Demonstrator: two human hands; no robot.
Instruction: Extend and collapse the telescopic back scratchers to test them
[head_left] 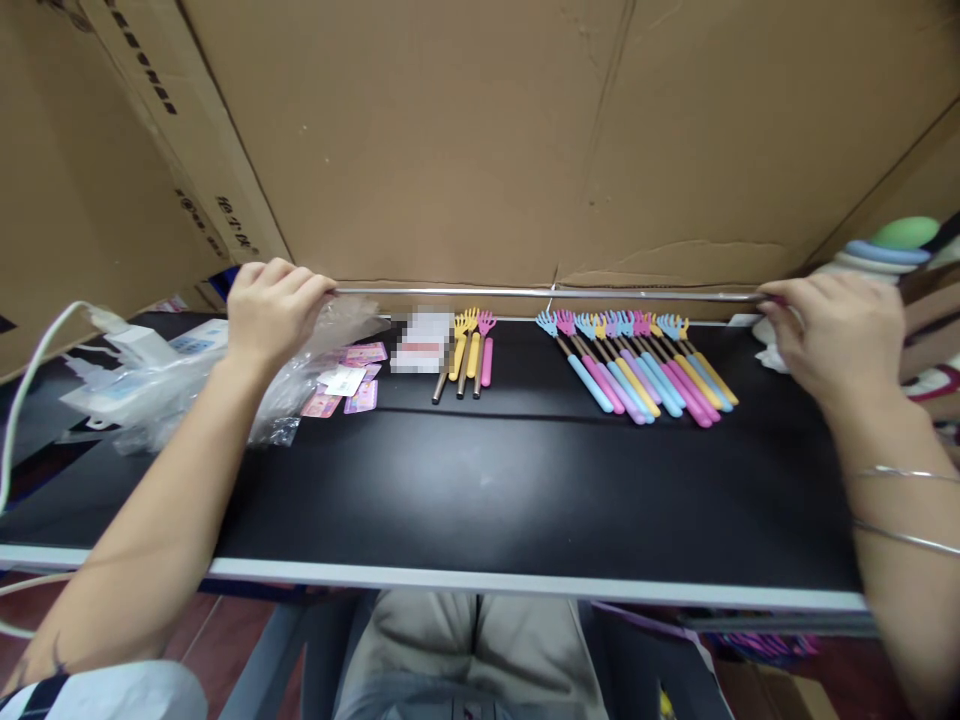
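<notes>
A long thin metal rod (pixel 547 294) is stretched out level above the back of the black table (pixel 487 490). My left hand (pixel 271 308) pinches its left end and my right hand (pixel 836 330) grips its right end, where a pink bit shows at my fingertips. Below the rod, a row of several small hand-shaped back scratchers (pixel 637 365) in blue, pink and yellow lies side by side. A smaller group of three scratchers (pixel 469 352) lies nearer the middle.
Pink label cards (pixel 349 385) and clear plastic bags (pixel 225 380) lie at the left, beside a white cable (pixel 30 380). Cardboard walls (pixel 487 140) enclose the back and sides. Stacked coloured items (pixel 892 250) sit at far right.
</notes>
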